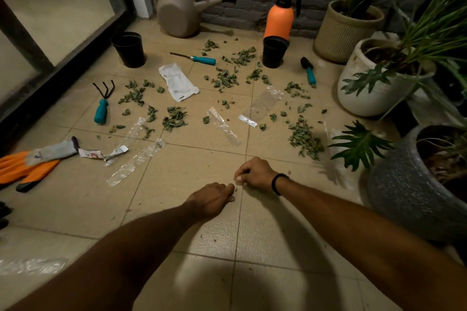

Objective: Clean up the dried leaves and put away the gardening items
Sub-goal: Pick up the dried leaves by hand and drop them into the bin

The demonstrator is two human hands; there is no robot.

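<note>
Dried green leaves lie scattered over the tiled floor, with piles at the right [305, 140], the centre [174, 118] and further back [226, 78]. Teal-handled tools lie among them: a hand rake [101, 108], a weeder [202, 59] and a small trowel [309, 73]. Orange and grey gloves [27, 164] lie at the left. My left hand [212, 198] rests on the floor in a fist, its thumb beside a tiny leaf crumb [235, 189]. My right hand [252, 171] sits just beyond it, fingers curled down to the tile. Neither hand visibly holds anything.
A beige watering can [177, 12] and an orange sprayer [279, 20] stand by the brick wall. Two black pots [129, 49] [274, 52] stand on the floor. Clear plastic strips [225, 126] and a white packet [177, 82] lie about. Large planters [379, 98] [409, 184] crowd the right side.
</note>
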